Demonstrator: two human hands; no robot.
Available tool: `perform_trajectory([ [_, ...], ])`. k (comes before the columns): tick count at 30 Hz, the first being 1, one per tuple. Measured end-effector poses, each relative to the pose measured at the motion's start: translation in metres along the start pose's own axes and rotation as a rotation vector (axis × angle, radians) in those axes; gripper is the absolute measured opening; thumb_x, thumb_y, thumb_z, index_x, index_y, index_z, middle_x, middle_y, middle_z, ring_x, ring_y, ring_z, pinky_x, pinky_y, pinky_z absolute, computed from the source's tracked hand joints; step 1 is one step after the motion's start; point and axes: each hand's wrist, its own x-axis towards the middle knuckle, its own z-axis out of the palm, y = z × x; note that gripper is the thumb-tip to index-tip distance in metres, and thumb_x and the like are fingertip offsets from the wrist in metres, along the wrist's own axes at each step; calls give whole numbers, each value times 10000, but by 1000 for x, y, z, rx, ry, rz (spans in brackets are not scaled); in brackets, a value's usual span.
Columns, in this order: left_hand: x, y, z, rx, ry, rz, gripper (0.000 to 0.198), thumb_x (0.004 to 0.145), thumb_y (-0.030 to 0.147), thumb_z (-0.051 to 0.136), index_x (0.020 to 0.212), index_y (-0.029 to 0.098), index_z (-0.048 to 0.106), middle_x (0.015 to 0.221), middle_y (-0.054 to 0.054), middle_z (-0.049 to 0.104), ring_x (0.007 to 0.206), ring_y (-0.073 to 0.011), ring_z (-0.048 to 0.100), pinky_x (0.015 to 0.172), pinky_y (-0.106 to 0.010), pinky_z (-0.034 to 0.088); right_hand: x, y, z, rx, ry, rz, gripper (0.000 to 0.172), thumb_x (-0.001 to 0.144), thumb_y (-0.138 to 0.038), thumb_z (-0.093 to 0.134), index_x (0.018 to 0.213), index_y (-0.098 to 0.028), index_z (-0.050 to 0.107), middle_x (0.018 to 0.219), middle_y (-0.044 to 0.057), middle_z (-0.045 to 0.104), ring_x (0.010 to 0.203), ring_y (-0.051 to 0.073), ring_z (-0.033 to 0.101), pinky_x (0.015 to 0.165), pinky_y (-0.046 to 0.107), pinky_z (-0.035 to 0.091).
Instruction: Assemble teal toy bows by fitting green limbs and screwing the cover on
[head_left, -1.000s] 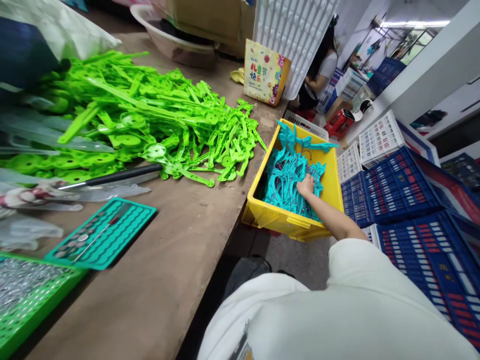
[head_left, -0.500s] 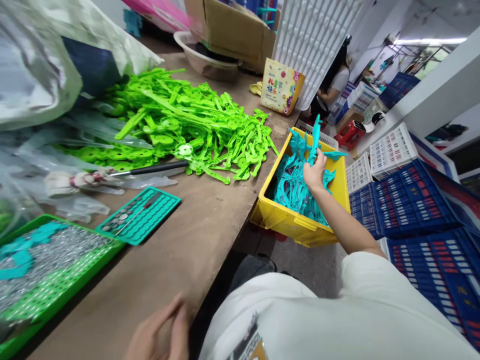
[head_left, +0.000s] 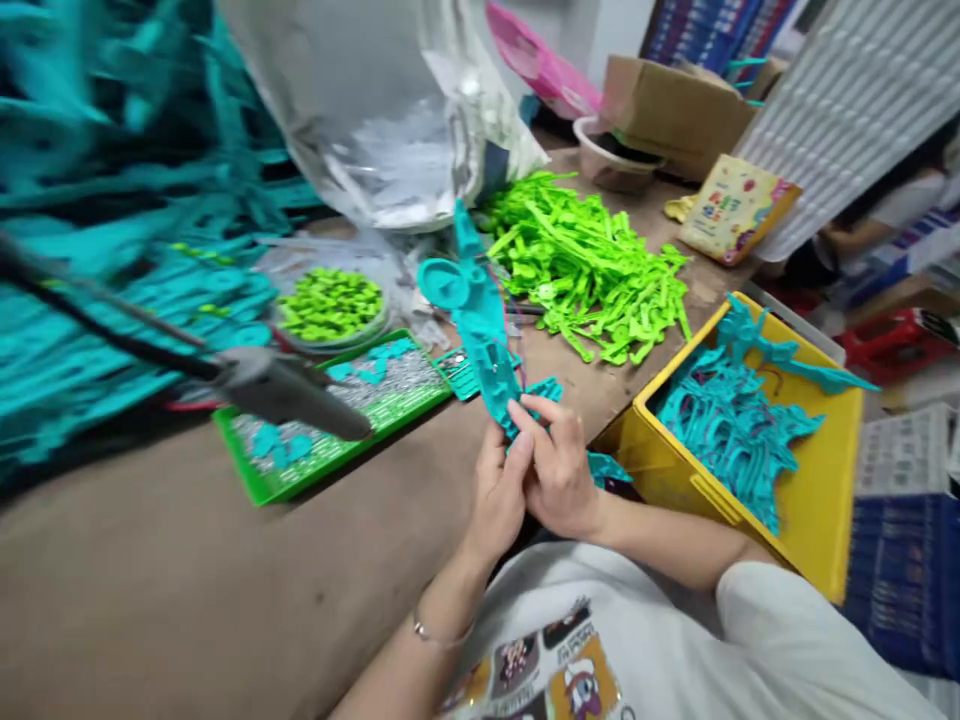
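Observation:
Both hands meet at the table's near edge, gripping one long teal plastic part (head_left: 475, 312) that points up and away from me. My left hand (head_left: 499, 495) wraps its lower end from the left. My right hand (head_left: 556, 472) pinches the same end from the right, fingers curled. A yellow bin (head_left: 814, 530) full of the same teal parts (head_left: 726, 425) stands just right of my hands. A heap of bright green parts (head_left: 592, 265) lies on the brown table (head_left: 187, 600) behind the held part.
A green tray (head_left: 262, 485) with small metal pieces sits left of my hands. A dark powered screwdriver (head_left: 289, 392) hangs above it. A bowl of green bits (head_left: 330, 305), a clear bag (head_left: 390, 110), a cardboard box (head_left: 675, 105) and blue crates (head_left: 896, 560) surround the table.
My right hand lifted a teal part out of the yellow bin and brought it to the table edge. My left hand came up and took hold of it. The view swung left.

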Motion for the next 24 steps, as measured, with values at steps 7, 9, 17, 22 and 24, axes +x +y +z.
perform_trajectory([
  [7,2,18,-94,30,-39,-111,533,920,573,661,1320,221,670,1122,-76,756,941,-220,707,893,-336,579,2,-31,5,340,-257,-152,795,891,-184,647,1603,-318,318,1527,141,481,1420,328,498,1162,555,492],
  [9,0,26,-132,126,-162,-186,538,909,555,683,1340,234,671,1065,-77,759,851,-208,697,810,-323,587,13,-20,0,342,-218,-208,716,886,-138,637,1531,-370,428,1445,105,566,1335,312,566,1113,550,518],
  [17,7,45,-200,287,-335,-378,622,869,562,704,1393,231,647,992,-97,762,810,-245,702,714,-345,592,50,40,38,150,-144,-292,784,751,-47,573,1479,-327,491,1508,87,521,1392,350,490,1177,603,386],
  [22,28,49,-151,343,-474,-106,495,987,470,560,1391,194,634,1165,-86,746,1036,-227,676,944,-365,556,67,44,27,-15,59,-427,796,720,-60,549,1467,-322,469,1522,69,508,1431,320,467,1169,553,379],
  [24,39,58,-129,360,-513,-27,498,1031,435,475,1446,180,578,1211,-87,730,1042,-203,670,985,-368,543,79,48,11,-152,69,-440,778,740,-89,536,1479,-316,448,1539,63,505,1474,329,422,1195,576,316],
])
